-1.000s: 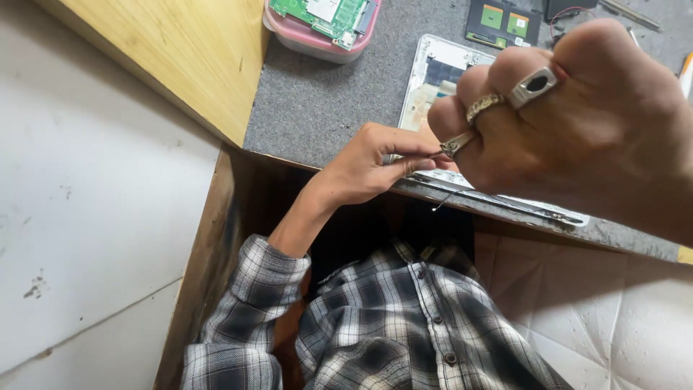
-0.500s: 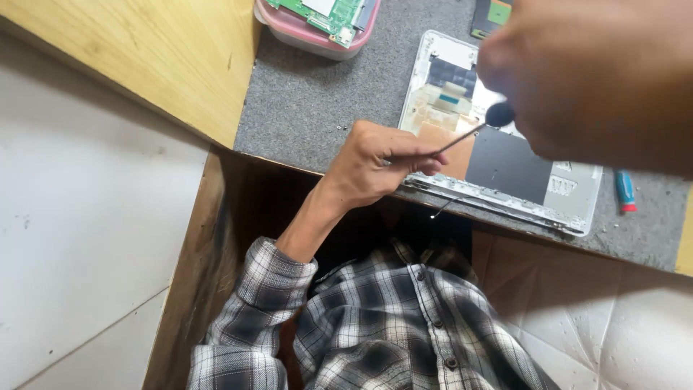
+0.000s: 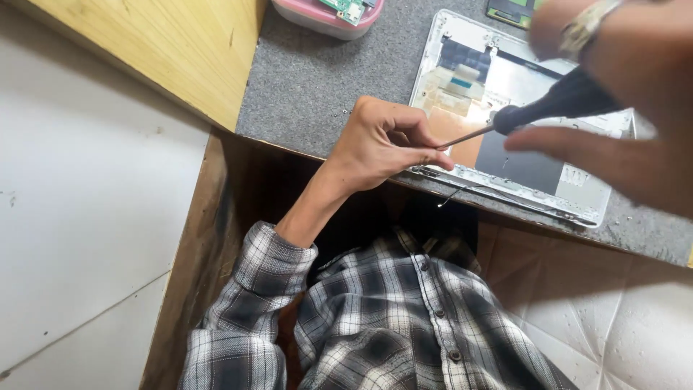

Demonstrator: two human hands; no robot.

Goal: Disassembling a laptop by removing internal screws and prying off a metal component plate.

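Grey matting (image 3: 317, 87) covers the bench where an opened white laptop shell (image 3: 520, 123) lies with its inner parts exposed. At the shell's near left edge, the left hand (image 3: 382, 141) rests with fingers pinched around the metal tip of a black-handled screwdriver (image 3: 534, 115). Above the shell's right side, the right hand (image 3: 628, 87), blurred and wearing a ring, closes around the handle. Beyond the shell's far left corner sits a pink tray (image 3: 325, 14) holding a green circuit board (image 3: 350, 9).
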